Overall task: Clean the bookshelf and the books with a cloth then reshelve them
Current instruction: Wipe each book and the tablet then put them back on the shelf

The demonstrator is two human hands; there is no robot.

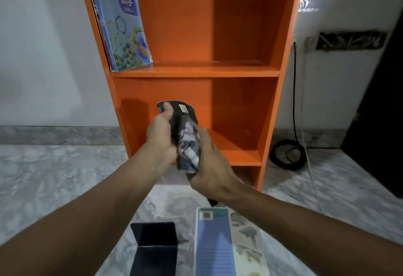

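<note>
An orange bookshelf (196, 71) stands against the wall ahead. Blue books (122, 20) lean on the left of its upper shelf. In front of the lower shelf, my left hand (160, 133) grips a black book (182, 110) upright, thumb on its top edge. My right hand (210, 166) presses a grey and white patterned cloth (188, 145) against the book's face. The book's lower part is hidden by the cloth and my hands. A pale blue book (214, 247) lies flat on the floor near me.
A black metal bookend (156, 245) stands on the marble floor (54, 177) beside the pale blue book. A coiled black cable (287, 153) lies right of the shelf, below a wall socket. A dark door (383, 123) is at far right.
</note>
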